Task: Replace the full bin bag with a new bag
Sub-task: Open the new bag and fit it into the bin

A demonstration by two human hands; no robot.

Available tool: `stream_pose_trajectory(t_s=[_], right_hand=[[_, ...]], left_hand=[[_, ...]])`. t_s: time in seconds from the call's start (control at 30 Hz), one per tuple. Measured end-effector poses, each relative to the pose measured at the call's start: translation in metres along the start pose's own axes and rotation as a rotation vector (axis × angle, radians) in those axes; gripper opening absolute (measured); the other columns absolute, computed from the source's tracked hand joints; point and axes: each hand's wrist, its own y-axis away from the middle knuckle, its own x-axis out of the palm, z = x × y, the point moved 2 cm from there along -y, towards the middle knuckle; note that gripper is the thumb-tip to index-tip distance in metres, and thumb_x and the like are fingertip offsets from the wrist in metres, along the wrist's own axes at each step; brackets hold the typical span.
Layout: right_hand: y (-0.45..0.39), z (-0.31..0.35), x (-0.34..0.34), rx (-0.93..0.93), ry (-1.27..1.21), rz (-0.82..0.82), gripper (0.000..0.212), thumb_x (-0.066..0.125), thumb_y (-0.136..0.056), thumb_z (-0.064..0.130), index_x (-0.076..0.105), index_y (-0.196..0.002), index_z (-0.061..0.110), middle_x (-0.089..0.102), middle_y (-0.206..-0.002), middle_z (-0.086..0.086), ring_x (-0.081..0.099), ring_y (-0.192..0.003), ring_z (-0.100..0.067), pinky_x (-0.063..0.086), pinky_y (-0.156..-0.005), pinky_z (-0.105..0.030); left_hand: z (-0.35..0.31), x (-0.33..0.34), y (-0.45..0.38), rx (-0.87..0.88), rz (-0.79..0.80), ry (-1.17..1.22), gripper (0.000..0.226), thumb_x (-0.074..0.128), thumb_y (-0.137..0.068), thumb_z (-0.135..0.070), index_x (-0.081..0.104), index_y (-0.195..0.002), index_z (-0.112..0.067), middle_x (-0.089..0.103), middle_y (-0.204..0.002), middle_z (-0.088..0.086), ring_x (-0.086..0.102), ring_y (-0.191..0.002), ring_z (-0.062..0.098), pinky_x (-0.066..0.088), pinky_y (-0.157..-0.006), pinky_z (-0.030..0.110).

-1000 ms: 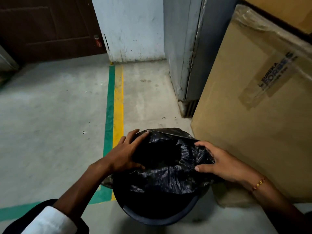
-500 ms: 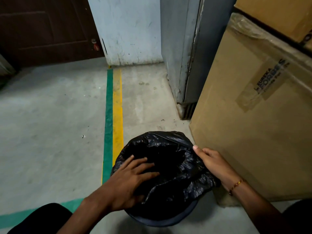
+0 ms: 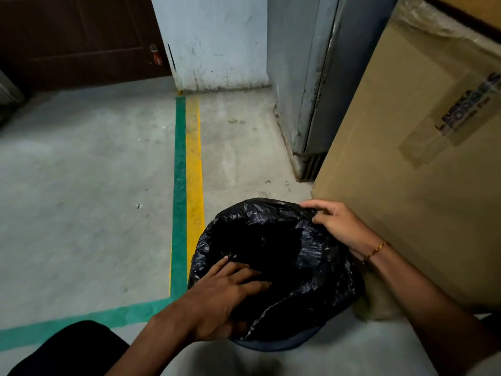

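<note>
Since half a second ago the right hand (image 3: pixel 340 223) has shifted from the bin's right side up to the far right of the rim, while the left hand (image 3: pixel 225 297) has stayed on the near left edge with its fingers reaching a little further inward.

Nearest the camera, a dark-clothed knee (image 3: pixel 70 348) fills the lower left corner. Just beyond it the left hand lies on the black bin bag (image 3: pixel 306 270), fingers spread and fairly straight, pressing the plastic down over the near left rim and into the dark opening; whether the thumb hooks under the plastic cannot be told. The bag is draped over the mouth of the dark round bin (image 3: pixel 273 344), of which only a curved strip shows below the crumpled plastic at the near side. The bin stands on the grey concrete floor (image 3: pixel 81 213), just right of the green and yellow floor stripes (image 3: pixel 187 185).

On the far right of the rim the right hand grips the bag's edge, fingers curled over the plastic with the thumb below them. A thin beaded bracelet (image 3: pixel 376 249) circles that wrist.

Just beside the bin on the right stands a large cardboard box (image 3: pixel 406 172) with a taped printed label. Beyond it rise a grey metal door frame (image 3: pixel 306 77), a pale blue wall (image 3: pixel 214 42) and a dark brown door (image 3: pixel 76 36).
</note>
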Motion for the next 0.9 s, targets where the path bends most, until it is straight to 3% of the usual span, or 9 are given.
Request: stream_pose_trajectory(t_s=[0.13,0.23,0.33,0.43,0.57,0.67,0.77,0.83,0.9], right_hand=[[0.000,-0.012,0.003,0.161,-0.309,-0.072,0.029,0.056,-0.087,-0.002,0.075,-0.105,0.012,0.074,-0.098,-0.008,0.067,-0.091,-0.021,0.052,-0.091,-0.032],[0.009,-0.013,0.004,0.235,-0.363,-0.069,0.017,0.063,-0.092,0.014,0.076,-0.083,0.009,0.076,-0.089,-0.015,0.072,-0.082,-0.024,0.054,-0.083,-0.032],[0.020,-0.015,0.006,0.316,-0.294,0.004,0.043,0.065,-0.089,0.046,0.077,-0.093,0.005,0.078,-0.093,-0.013,0.074,-0.089,-0.027,0.055,-0.089,-0.036],[0.029,-0.019,0.007,0.320,-0.240,-0.009,0.069,0.054,-0.083,0.071,0.072,-0.111,0.011,0.074,-0.111,-0.003,0.068,-0.107,-0.019,0.047,-0.102,-0.036],[0.046,-0.017,0.009,0.172,-0.242,-0.103,0.044,0.051,-0.097,0.049,0.073,-0.109,0.012,0.075,-0.110,-0.001,0.068,-0.107,-0.014,0.048,-0.099,-0.029],[0.063,-0.013,0.010,0.098,-0.287,-0.222,0.029,0.058,-0.097,0.027,0.064,-0.121,0.012,0.069,-0.118,-0.004,0.064,-0.105,-0.011,0.049,-0.090,-0.013],[0.081,-0.025,0.012,0.234,-0.441,-0.279,0.031,0.067,-0.091,0.028,0.064,-0.114,0.008,0.071,-0.115,-0.012,0.067,-0.102,-0.018,0.054,-0.092,-0.029],[0.098,-0.031,0.014,0.348,-0.518,-0.241,0.027,0.069,-0.089,0.032,0.066,-0.103,0.008,0.074,-0.108,-0.010,0.068,-0.098,-0.019,0.057,-0.077,-0.026],[0.111,-0.036,0.016,0.401,-0.555,-0.252,0.022,0.068,-0.090,0.030,0.066,-0.095,0.009,0.074,-0.105,-0.008,0.067,-0.099,-0.017,0.056,-0.075,-0.023]], left_hand=[[-0.001,0.000,0.003,0.001,-0.009,0.012,0.078,0.048,-0.077,-0.044,0.020,-0.151,-0.042,0.028,-0.155,-0.013,0.021,-0.144,0.014,-0.011,-0.114,0.029],[-0.004,0.002,0.004,0.018,-0.035,0.010,0.079,0.032,-0.071,-0.047,0.023,-0.149,-0.042,0.032,-0.153,-0.011,0.027,-0.142,0.017,-0.009,-0.113,0.028],[-0.008,0.002,0.004,0.055,-0.060,0.057,0.072,0.036,-0.076,-0.040,0.028,-0.148,-0.039,0.035,-0.152,-0.010,0.032,-0.140,0.017,-0.002,-0.116,0.027],[-0.011,0.004,0.003,0.092,-0.032,0.137,0.065,0.039,-0.085,-0.031,0.027,-0.148,-0.041,0.032,-0.153,-0.013,0.039,-0.135,0.017,0.019,-0.117,0.029],[-0.010,0.000,0.003,0.130,-0.007,0.297,0.048,0.049,-0.089,-0.020,0.049,-0.134,-0.037,0.045,-0.142,-0.015,0.049,-0.126,0.014,0.039,-0.104,0.030],[-0.009,-0.003,0.006,0.152,-0.032,0.453,0.023,0.044,-0.099,-0.033,0.062,-0.112,-0.027,0.060,-0.114,-0.009,0.058,-0.107,0.010,0.045,-0.095,0.037],[-0.005,0.000,0.006,0.095,-0.019,0.528,0.037,0.035,-0.097,-0.059,0.061,-0.106,-0.034,0.060,-0.101,-0.016,0.057,-0.100,0.000,0.043,-0.097,0.045],[-0.005,0.002,0.003,0.075,-0.015,0.479,0.044,0.036,-0.091,-0.071,0.060,-0.107,-0.039,0.058,-0.103,-0.023,0.054,-0.104,-0.006,0.038,-0.103,0.048],[-0.009,0.002,-0.001,0.075,-0.020,0.420,0.052,0.039,-0.085,-0.076,0.060,-0.112,-0.038,0.057,-0.107,-0.025,0.052,-0.108,-0.006,0.034,-0.107,0.048]])
